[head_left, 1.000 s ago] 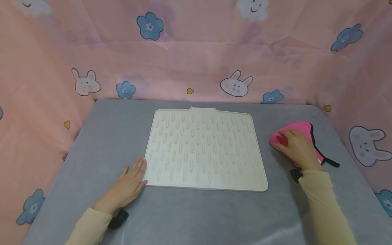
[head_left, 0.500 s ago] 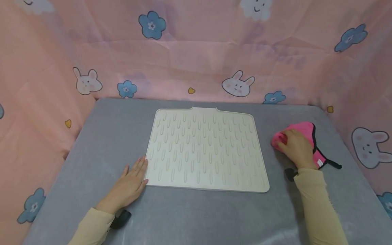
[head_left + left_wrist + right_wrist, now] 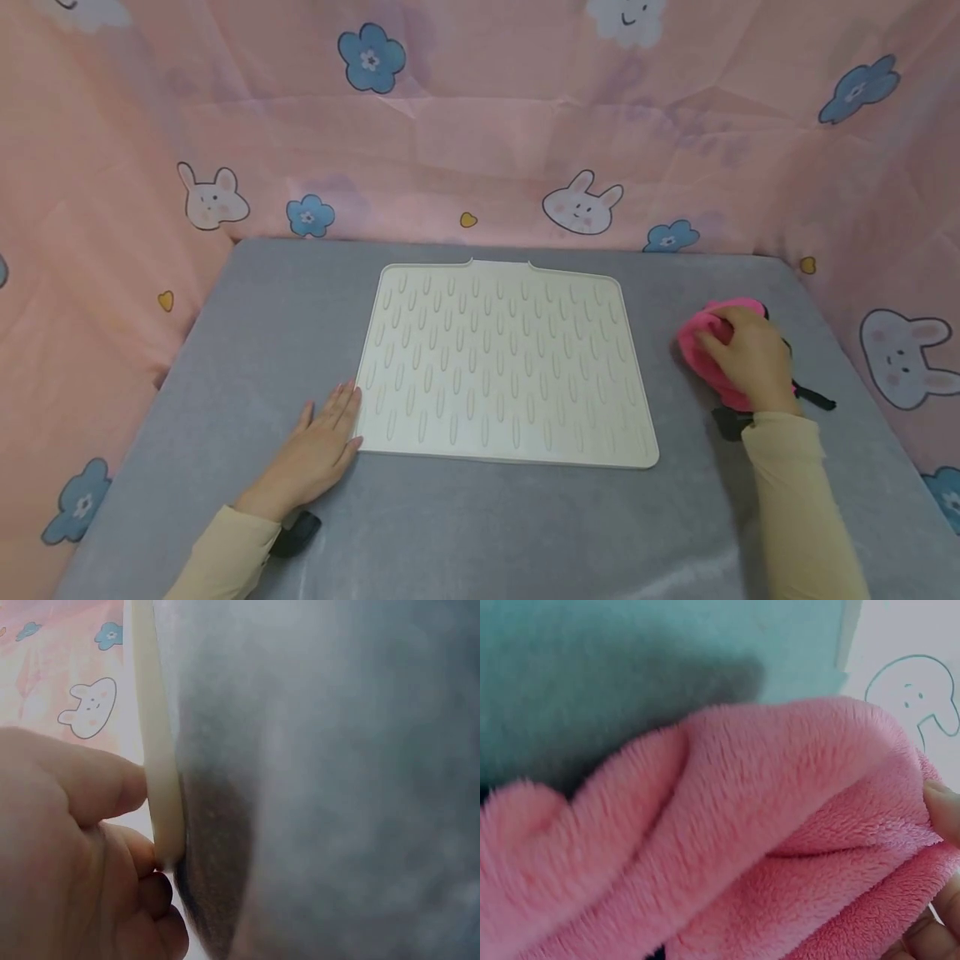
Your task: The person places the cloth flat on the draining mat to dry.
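A white mat with rows of raised oval ridges (image 3: 498, 362) lies flat in the middle of the table. My left hand (image 3: 311, 458) rests at its near left corner, fingers straight along the edge; in the left wrist view, the thumb and fingertips touch the mat's pale edge (image 3: 159, 735). At the right, my right hand (image 3: 752, 358) pinches a fluffy pink cloth (image 3: 701, 354) with dark trim and a black loop (image 3: 815, 397). The cloth (image 3: 727, 802) hangs in folds from the thumb and fingers in the right wrist view. Part of it is hidden beneath the hand.
The grey table covering (image 3: 480, 533) surrounds the mat. A pink curtain (image 3: 450, 158) printed with rabbits, flowers and clouds closes off the back and both sides. A dark wrist camera (image 3: 731, 423) sits under the right wrist, another dark camera (image 3: 296, 535) under the left.
My right hand has bunched up and lifted the pink cloth's left part, shifting it slightly right. Its white tag is now covered. The left hand and the mat stay in place.
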